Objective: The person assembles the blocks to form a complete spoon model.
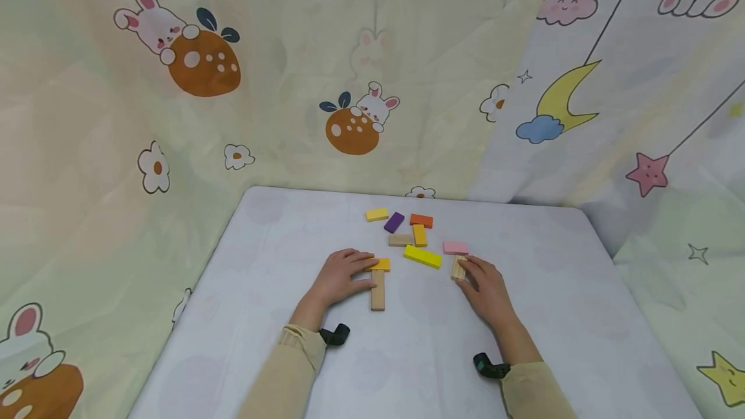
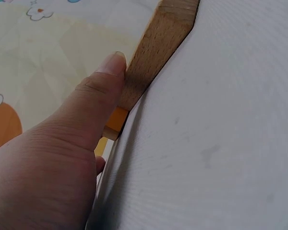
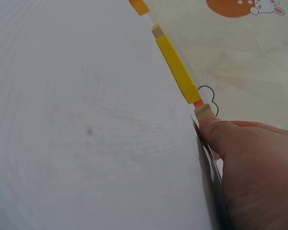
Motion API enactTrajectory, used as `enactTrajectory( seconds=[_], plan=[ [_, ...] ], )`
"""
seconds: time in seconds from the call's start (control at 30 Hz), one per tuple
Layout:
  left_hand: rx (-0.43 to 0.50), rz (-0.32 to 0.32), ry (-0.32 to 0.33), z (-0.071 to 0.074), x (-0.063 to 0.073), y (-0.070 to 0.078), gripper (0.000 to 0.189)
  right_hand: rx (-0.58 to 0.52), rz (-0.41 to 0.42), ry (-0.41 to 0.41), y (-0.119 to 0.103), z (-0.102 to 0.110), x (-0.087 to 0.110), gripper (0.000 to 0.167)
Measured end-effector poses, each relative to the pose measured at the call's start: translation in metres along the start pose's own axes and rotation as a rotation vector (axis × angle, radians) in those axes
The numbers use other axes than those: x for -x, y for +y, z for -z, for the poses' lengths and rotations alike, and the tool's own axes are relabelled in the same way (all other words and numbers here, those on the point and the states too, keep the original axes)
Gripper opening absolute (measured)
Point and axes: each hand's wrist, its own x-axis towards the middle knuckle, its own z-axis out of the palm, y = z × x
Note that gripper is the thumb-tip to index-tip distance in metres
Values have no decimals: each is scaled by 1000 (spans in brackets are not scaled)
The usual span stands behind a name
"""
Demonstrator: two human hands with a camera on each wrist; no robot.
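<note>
Fingers of my left hand point(image 1: 342, 275) lie over the left part of an orange block point(image 1: 382, 265). Its outstretched thumb point(image 2: 98, 88) rests at the side of a plain wooden block point(image 1: 377, 293), which points toward me below the orange one, like a T. My right hand point(image 1: 485, 286) pinches another plain wooden block point(image 1: 458, 268) between thumb and fingers, just in front of a pink block point(image 1: 455, 247). In the right wrist view, the end of this wooden block point(image 3: 202, 110) shows beside the thumb; the hand hides much of it.
Between and beyond the hands lie a long yellow block point(image 1: 423, 257), a wooden block point(image 1: 399, 240), a yellow-orange block point(image 1: 420, 235), a purple block point(image 1: 394, 222), a red-orange block point(image 1: 421, 220) and a yellow block point(image 1: 377, 214). A printed curtain point(image 1: 279, 83) hangs behind the white table point(image 1: 291, 225).
</note>
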Motion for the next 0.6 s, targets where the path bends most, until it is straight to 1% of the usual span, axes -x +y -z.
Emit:
enactTrajectory(
  seconds=[0.17,0.27,0.33,0.43,0.53,0.6],
  plan=[
    [9,-19,23,-1,0,-1,59,-30,17,50,-1,2,-1,54],
    [18,-20,26,-2,0,-2,59,-52,29,65,-5,4,-1,54],
    [18,-17,22,-2,0,-2,60,-75,24,55,-11,6,-2,53],
    [9,-10,10,-2,0,-3,61,-111,50,40,-23,9,-2,53],
    [5,-5,4,-2,0,-2,60,-131,74,9,-39,10,-1,54],
    [8,-3,3,-1,0,-2,60,-134,71,-24,-48,9,0,55]
  ],
)
